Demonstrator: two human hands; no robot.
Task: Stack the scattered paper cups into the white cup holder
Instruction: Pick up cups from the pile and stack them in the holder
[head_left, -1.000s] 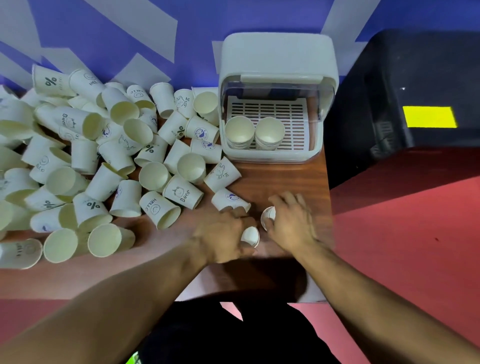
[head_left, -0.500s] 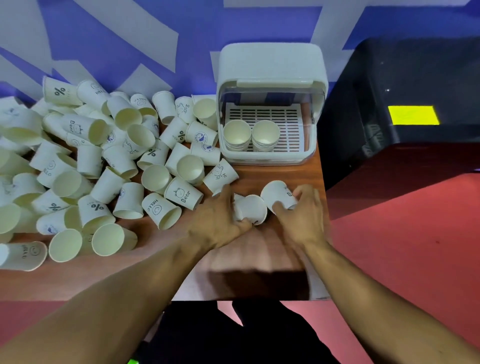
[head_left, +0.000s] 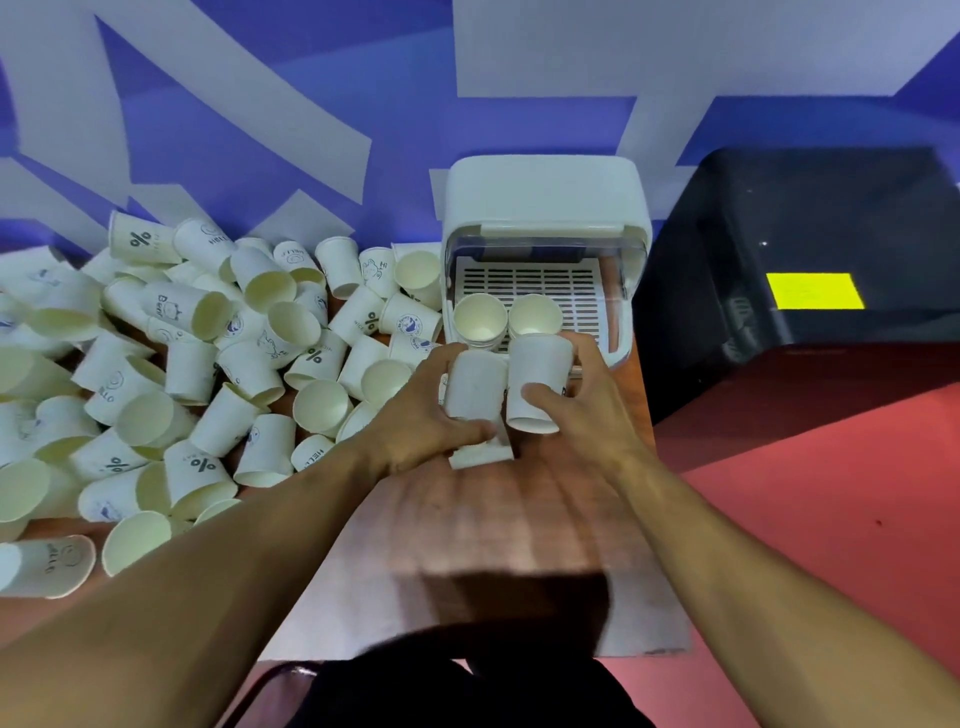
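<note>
My left hand (head_left: 421, 415) grips a white paper cup (head_left: 475, 387), and my right hand (head_left: 587, 410) grips a second paper cup (head_left: 537, 382) beside it. Both cups are lifted just in front of the white cup holder (head_left: 545, 202), with their bases toward me. Inside the holder, on its slotted tray, stand two cup stacks: the left stack (head_left: 479, 318) and the right stack (head_left: 535, 314), mouths up. A big heap of scattered paper cups (head_left: 208, 364) covers the wooden table (head_left: 493, 545) to the left.
A black box (head_left: 810, 249) with a yellow label stands right of the holder, past the table's right edge. Red floor lies below it. A blue and grey wall runs behind. The nearest loose cups lie just left of my left hand.
Both hands lifted their cups off the table and carried them forward, from near the front edge to just before the holder's opening. The camera view tilted up as well.
</note>
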